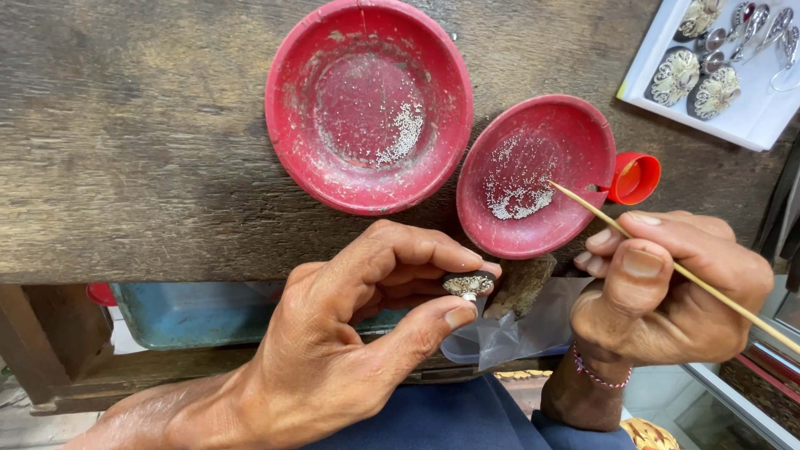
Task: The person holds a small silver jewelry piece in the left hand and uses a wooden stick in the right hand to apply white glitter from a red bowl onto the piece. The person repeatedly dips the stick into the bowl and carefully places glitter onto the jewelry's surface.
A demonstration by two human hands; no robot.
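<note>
My left hand [350,333] pinches a small dark oval piece with pale silver ornament [468,285] between thumb and fingertips, just below the table edge. My right hand [667,287] grips a thin wooden stick [692,277]; its tip rests inside the smaller red bowl [575,125], next to a patch of tiny silver granules [518,202]. A larger red bowl [296,92] to the left also holds tiny granules [403,133].
A small red cap [637,177] sits right of the smaller bowl. A white tray [754,117] with ornate silver pieces lies at the top right. The worn wooden table [133,142] spans the view; a blue tray [183,312] and clear plastic bag [521,329] lie beneath.
</note>
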